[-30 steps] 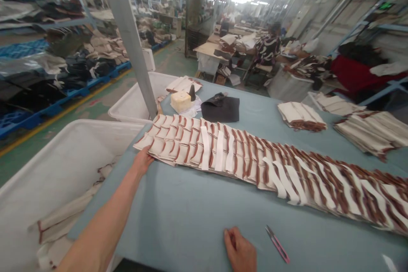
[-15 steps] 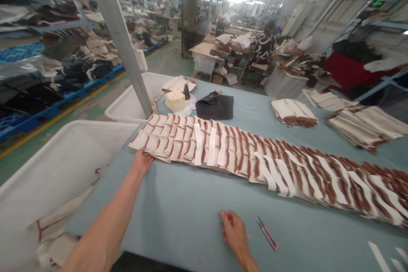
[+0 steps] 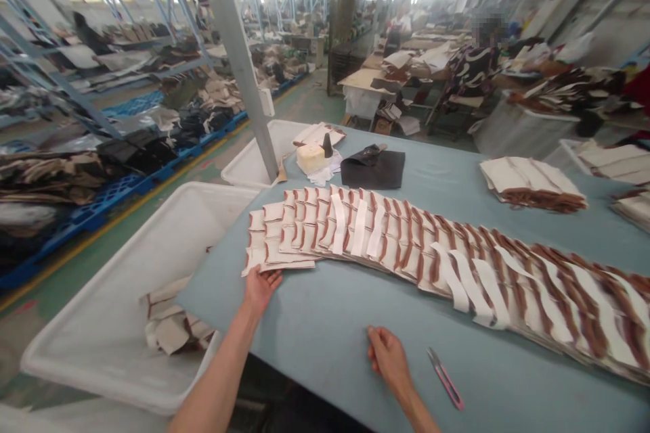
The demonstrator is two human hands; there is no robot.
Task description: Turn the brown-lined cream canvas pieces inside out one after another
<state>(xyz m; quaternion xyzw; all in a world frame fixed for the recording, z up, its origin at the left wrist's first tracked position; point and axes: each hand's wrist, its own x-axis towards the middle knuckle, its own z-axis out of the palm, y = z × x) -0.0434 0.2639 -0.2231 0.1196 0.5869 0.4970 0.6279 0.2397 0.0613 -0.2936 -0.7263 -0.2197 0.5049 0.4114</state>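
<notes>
My left hand (image 3: 261, 289) is closed on the near left corner of some cream fabric pieces (image 3: 258, 243), its thumb by the edge and its fingers partly beneath. These pieces lie at the left end of a long overlapping row of cream fabric pieces (image 3: 403, 243) with brown edges. White strips (image 3: 359, 226) lie across the row in several places. Over the bare tabletop, my right hand (image 3: 388, 355) is curled with thumb against fingers, and nothing shows in it. A pair of pink-handled thread snips (image 3: 445, 379) lies to its right.
A white bin (image 3: 116, 365) with fabric pieces stands against the left of the blue-green table (image 3: 315, 325). Toward the far edge are a yellowish block (image 3: 311, 157), a dark cone (image 3: 328, 145), black cloth (image 3: 376, 169) and a fabric stack (image 3: 531, 183). A metal post (image 3: 244, 61) rises behind.
The end pieces under my left hand have shifted outward and spread from the row. My right hand stays curled beside the snips. The camera view has turned left.
</notes>
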